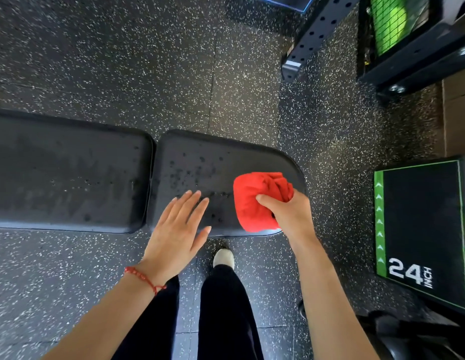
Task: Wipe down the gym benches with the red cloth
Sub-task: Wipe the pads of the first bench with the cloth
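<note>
The right hand (286, 211) grips the bunched red cloth (260, 201) at the surface's (200, 162) right end — its droplet-speckled length runs leftward — past the flat, open left hand (178, 229).

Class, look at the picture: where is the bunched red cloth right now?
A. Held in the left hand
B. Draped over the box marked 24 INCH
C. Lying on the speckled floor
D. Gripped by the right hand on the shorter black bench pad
D: the right hand grips the bunched red cloth on the shorter black bench pad, while the left hand lies open beside it.
</note>
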